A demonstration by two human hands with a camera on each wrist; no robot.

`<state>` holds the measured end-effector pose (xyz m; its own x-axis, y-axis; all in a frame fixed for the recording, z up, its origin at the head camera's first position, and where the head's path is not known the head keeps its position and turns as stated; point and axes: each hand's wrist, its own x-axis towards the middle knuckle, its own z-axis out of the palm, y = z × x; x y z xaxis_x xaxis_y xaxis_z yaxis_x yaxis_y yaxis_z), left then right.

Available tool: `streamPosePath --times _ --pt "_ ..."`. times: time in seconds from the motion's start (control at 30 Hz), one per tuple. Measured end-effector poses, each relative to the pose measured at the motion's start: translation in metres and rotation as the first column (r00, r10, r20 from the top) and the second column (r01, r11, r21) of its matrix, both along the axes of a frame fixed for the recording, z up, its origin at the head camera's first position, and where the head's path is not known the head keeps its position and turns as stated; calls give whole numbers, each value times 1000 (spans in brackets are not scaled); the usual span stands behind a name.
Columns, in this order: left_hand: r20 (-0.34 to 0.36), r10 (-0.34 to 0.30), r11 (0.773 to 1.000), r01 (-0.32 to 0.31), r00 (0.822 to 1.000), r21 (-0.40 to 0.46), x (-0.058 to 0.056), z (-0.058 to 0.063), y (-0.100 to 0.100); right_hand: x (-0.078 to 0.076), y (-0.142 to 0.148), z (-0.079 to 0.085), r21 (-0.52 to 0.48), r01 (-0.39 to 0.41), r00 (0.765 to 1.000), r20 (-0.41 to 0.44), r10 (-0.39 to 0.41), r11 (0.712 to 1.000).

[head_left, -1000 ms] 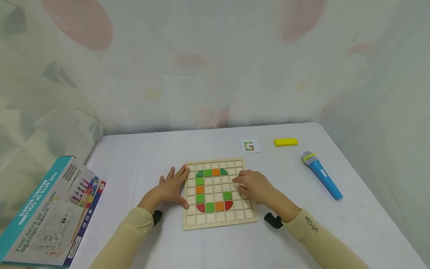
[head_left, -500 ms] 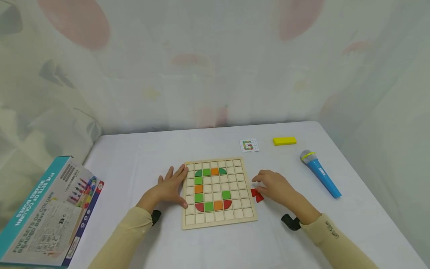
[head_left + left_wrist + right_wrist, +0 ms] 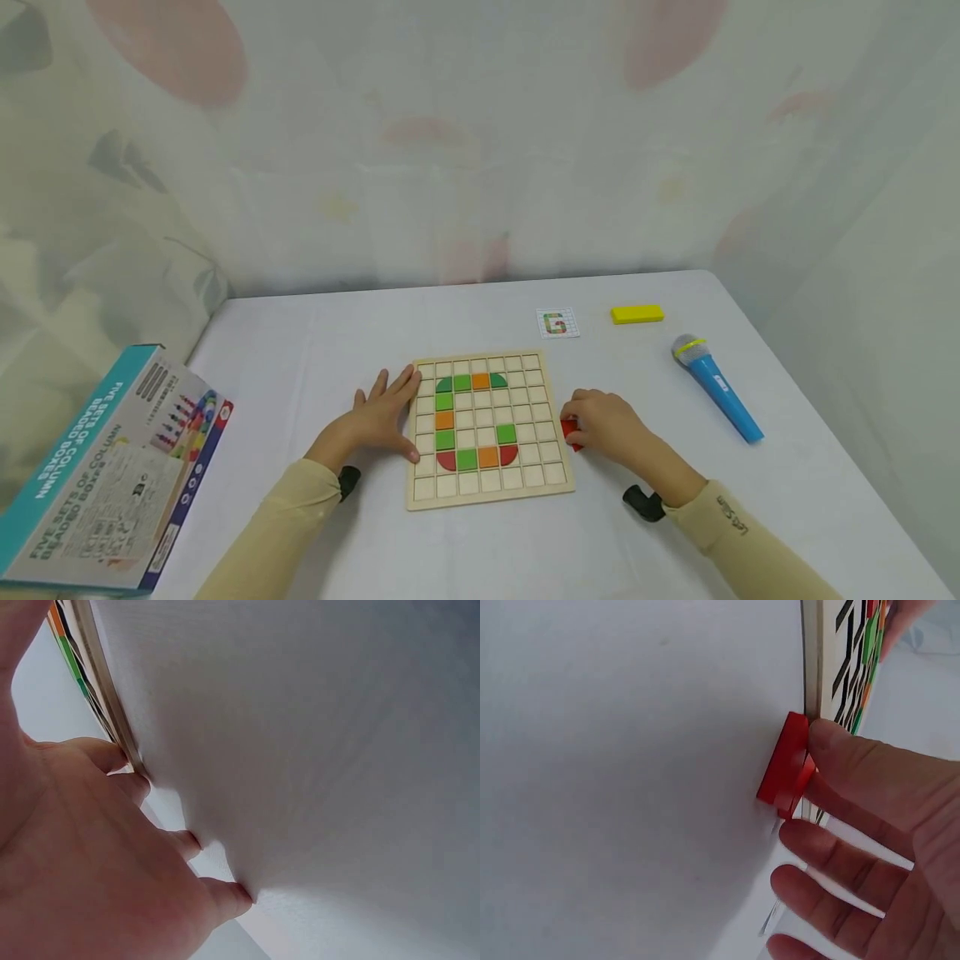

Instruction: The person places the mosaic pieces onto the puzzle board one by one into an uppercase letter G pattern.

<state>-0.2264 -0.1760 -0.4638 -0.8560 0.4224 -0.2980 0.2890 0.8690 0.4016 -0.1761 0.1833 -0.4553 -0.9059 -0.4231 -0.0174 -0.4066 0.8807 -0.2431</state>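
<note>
A wooden grid board lies flat, with green, orange and red tiles forming a partial ring. My left hand is spread beside its left edge; in the left wrist view, fingertips touch the rim and the tabletop. At the board's right edge my right hand pinches a red tile between thumb and forefinger, the other fingers loosely bent. A second red piece lies against it, partly covered. Behind the board rests a small pattern card showing a G-like figure on a grid.
A yellow block lies at the back right. Near it is a blue toy microphone. On the left stands a large printed box. White cloth covers the table, with curtain-like fabric behind.
My right hand has moved off the board to the right, uncovering red pieces, then come down and taken hold of one. The left hand has stayed at the board's left edge.
</note>
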Motion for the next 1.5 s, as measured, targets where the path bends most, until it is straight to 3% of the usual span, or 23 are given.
streamPosePath --times 0.37,0.67,0.93,1.1,1.37,1.5 --pt "0 -9 1000 9 1000 -12 -1 3 0 -4 -2 -1 68 43 998 -52 -40 997" --pt "-2 -2 1000 2 1000 10 1 6 1 -9 0 -4 -3 -14 999 -40 14 1000" --pt "-1 -4 1000 4 1000 15 2 6 2 -12 1 -10 79 54 991 -127 -44 995" --pt "-6 -8 1000 8 1000 1 1 6 1 -15 -1 -12 67 80 986 -154 -69 994" --pt "-1 -1 1000 1 1000 1 0 5 0 -21 -13 -5 25 100 980 -178 -94 995" --pt "-6 -3 1000 3 1000 -8 0 3 1 -23 -30 4 -9 47 976 -211 -48 999"
